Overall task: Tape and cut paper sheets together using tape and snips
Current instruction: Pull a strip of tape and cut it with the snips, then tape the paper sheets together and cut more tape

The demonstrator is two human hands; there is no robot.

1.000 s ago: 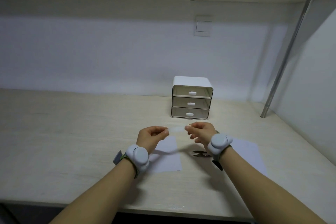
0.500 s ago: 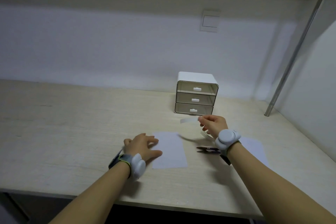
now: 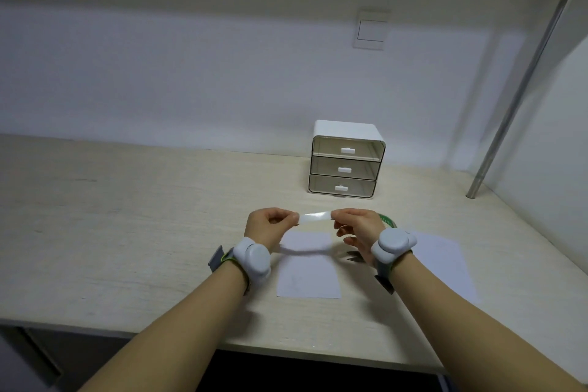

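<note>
Stretching between the two hands, a short clear strip of tape [image 3: 315,217] hangs in the air above the desk [image 3: 127,216]. The left hand [image 3: 269,227] pinches the strip's left end between thumb and curled fingers; the right hand [image 3: 358,229] pinches the right end the same way, its lower fingers loosely spread beneath. The strip runs level from one pinch to the other, directly over the far edge of the nearer paper sheet [image 3: 308,267].

Counting from the left: one strip of tape, held up; two paper sheets lying flat on the desk, the first under the hands and the second paper sheet [image 3: 442,261] off to the right, partly covered by the right forearm, the two sheets apart from each other. One pair of snips [image 3: 354,256] lies on the desk between the sheets, mostly hidden behind the right wrist. One tape roll [image 3: 388,220], with a green band, peeks out just behind the right hand. Each wrist carries a grey wristband device [image 3: 254,259]. Farther back stands one small drawer unit [image 3: 346,161] with three drawers.
</note>
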